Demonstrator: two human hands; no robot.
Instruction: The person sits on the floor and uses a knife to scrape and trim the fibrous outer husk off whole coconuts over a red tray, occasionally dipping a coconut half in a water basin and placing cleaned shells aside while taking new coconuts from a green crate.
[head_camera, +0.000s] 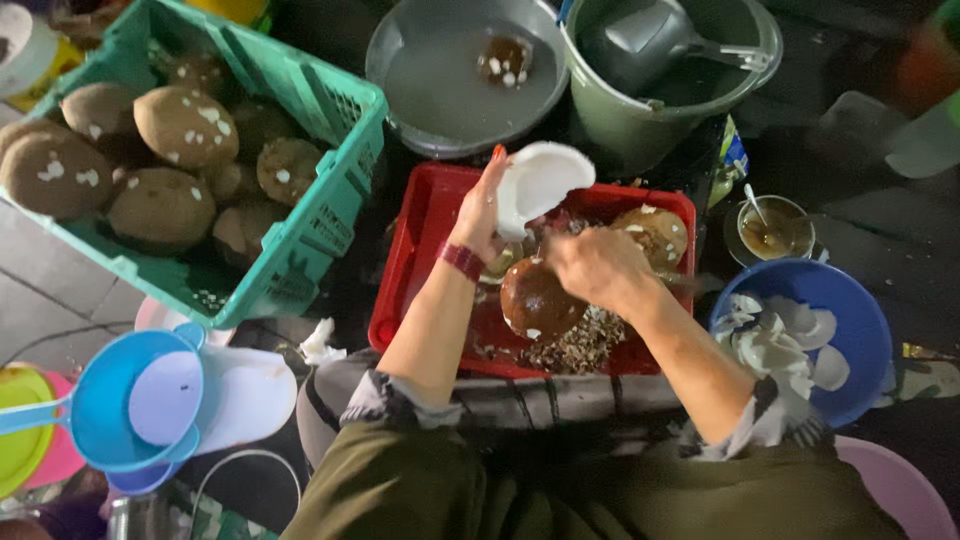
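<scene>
My left hand (482, 208) holds up a white half piece of coconut flesh (540, 180) over the red tray (412, 262). My right hand (598, 266) is closed, apparently on a tool whose blade is mostly hidden, right beside a dark brown coconut shell (537, 300) lying in the tray. Another brown coconut with white flecks (655, 232) rests at the tray's far right. Brown shell scraps (582, 345) pile at the tray's near edge.
A green crate (330, 200) at left holds several brown coconuts (185, 125). A grey basin of water (460, 90) and a green bucket with a scoop (650, 70) stand behind. A blue bowl of white coconut pieces (800, 340) sits at right. A blue jug (130, 410) is at lower left.
</scene>
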